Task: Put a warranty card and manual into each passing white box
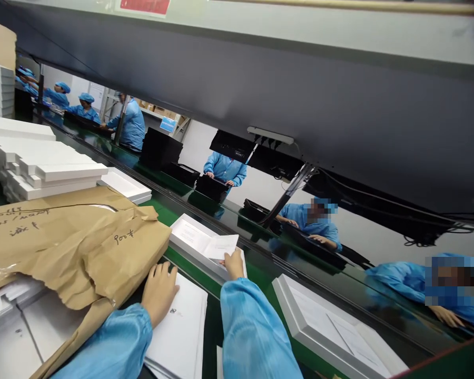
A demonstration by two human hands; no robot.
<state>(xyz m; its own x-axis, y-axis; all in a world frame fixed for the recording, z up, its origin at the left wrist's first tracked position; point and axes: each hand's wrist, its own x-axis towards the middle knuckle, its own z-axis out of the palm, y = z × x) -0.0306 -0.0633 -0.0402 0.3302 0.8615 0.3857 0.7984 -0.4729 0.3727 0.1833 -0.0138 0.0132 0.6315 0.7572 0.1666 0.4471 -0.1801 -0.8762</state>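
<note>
My left hand (158, 291) lies flat with fingers together on a stack of white booklets (179, 329) by the torn brown paper wrapping (75, 247). My right hand (234, 263) reaches forward and pinches a white leaflet (221, 246) over an open white box (193, 239) on the green belt (189, 266). Both arms wear blue sleeves.
A second open white box (332, 329) with paper inside lies to the right on the belt. White box lids (35, 158) are stacked at the left, and another box (126, 185) sits farther up the belt. Several people in blue coats work across the line under a dark overhead shelf (300, 89).
</note>
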